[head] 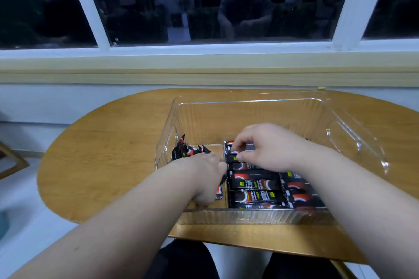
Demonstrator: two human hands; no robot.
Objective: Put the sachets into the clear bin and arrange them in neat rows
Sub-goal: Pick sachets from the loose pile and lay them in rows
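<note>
Black-and-red sachets (255, 184) lie in rows at the near right of the clear bin (353, 129) on the worktop (108, 142). My right hand (269, 147) pinches the farthest sachet (249, 147). My left hand (207, 176) rests beside the rows, and I cannot tell how its fingers lie.

My left forearm (127, 217) and right forearm (362, 199) are bare, with no sleeve reaching into view. My left hand (204, 176) and right hand (267, 147) are plump, the fingers (241, 138) short and rounded. I wear black trousers (181, 260) on both legs
</note>
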